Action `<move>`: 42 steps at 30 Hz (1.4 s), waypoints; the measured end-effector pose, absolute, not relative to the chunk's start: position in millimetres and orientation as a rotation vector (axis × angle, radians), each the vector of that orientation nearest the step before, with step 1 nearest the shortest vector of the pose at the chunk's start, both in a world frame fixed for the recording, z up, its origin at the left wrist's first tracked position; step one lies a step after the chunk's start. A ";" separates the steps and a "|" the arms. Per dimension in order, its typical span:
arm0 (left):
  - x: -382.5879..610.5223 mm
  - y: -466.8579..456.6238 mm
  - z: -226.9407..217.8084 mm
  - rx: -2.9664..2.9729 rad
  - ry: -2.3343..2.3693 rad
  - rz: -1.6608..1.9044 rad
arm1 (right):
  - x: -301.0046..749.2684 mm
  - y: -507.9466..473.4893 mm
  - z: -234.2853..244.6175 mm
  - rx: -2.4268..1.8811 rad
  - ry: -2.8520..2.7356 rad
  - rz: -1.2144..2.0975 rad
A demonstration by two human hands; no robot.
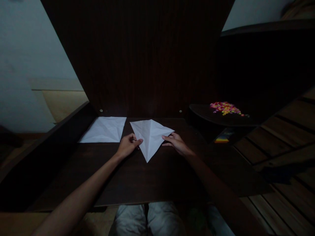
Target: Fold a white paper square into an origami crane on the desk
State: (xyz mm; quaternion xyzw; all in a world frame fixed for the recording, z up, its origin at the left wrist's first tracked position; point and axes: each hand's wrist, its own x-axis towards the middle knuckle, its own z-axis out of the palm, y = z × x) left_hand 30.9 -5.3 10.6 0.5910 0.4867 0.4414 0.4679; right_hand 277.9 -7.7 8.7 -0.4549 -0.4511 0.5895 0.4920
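A folded sheet of white paper (149, 137), kite-shaped with a crease down its middle and one corner pointing toward me, is held between my two hands over the dark wooden desk. My left hand (129, 144) pinches its left edge, thumb on top and fingers partly behind. On the other side, my right hand (175, 141) grips the right edge near the side corner, thumb over the paper and fingers beneath. Flat on the desk to the left lies another creased white sheet (104, 129), apart from the held one.
A dark panel (142, 59) rises behind the desk (147, 186). On a rounded side shelf (204, 113) at the right sits a pile of small colourful pieces (225, 108). Below it is a rainbow-striped item (222, 137). A raised side board (49, 141) borders the left.
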 end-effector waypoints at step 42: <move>27.1 -8.3 9.8 2.219 1.497 0.734 | 275.4 -9.8 -1.6 -1.392 -1.732 0.825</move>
